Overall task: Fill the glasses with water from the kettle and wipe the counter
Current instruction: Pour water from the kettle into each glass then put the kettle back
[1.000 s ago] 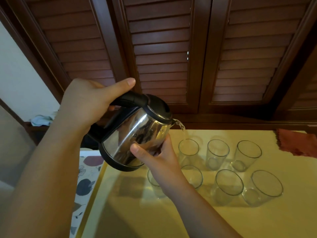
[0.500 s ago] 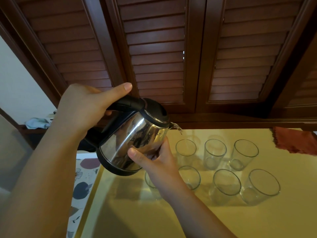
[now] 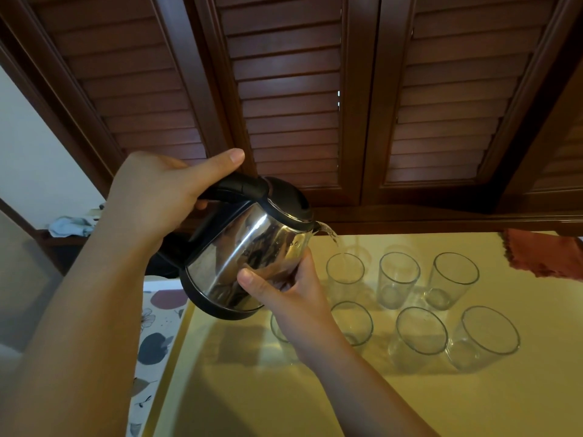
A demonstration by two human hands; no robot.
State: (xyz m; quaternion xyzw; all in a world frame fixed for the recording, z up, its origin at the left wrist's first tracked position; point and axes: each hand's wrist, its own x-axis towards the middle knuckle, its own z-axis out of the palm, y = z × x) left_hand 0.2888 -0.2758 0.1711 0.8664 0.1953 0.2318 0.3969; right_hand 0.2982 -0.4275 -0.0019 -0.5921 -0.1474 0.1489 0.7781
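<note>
A steel kettle [image 3: 249,260] with a black lid and handle is tilted to the right above the yellow counter [image 3: 284,398]. My left hand [image 3: 157,197] grips its handle. My right hand [image 3: 284,291] holds the kettle's body low on its side. A thin stream of water falls from the spout [image 3: 325,230] into the back-left glass [image 3: 345,269]. Several clear glasses stand in two rows, among them a back-middle glass [image 3: 399,280] and a front-right glass [image 3: 482,339]. One front glass [image 3: 277,331] is partly hidden by my right wrist.
A reddish cloth [image 3: 545,255] lies at the counter's back right corner. Dark louvred wooden doors [image 3: 290,89] close off the back. Left of the counter are a floral-patterned surface [image 3: 157,329] and a pale blue cloth [image 3: 71,225] on a low shelf.
Both hands keep the same hold on the kettle. Half a second ago water only showed at the spout; now a stream reaches the back-left glass.
</note>
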